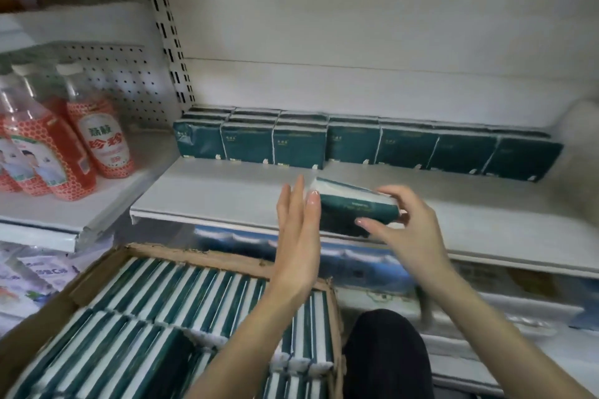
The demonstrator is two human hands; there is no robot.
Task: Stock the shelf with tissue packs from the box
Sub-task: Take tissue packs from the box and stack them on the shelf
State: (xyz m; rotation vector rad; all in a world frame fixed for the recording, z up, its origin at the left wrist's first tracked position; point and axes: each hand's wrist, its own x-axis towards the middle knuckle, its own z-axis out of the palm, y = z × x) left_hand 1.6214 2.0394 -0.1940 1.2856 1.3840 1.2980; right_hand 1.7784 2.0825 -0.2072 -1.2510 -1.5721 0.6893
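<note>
Green pack [356, 207] hangs over the shelf's [210, 194] front edge, gripped by the right hand [405, 230]. Left hand [298, 236], fingers straight, lies against its other end, likely squaring it for the row [356, 145] along the back edge.

The shelf [227, 191] lies bare in front of the back row of tissue packs [356, 145]; bottles [97, 139] crowd the neighbouring shelf [107, 204] leftward.

white shelf [227, 191] | dark green tissue packs [353, 147] upright along back
</note>
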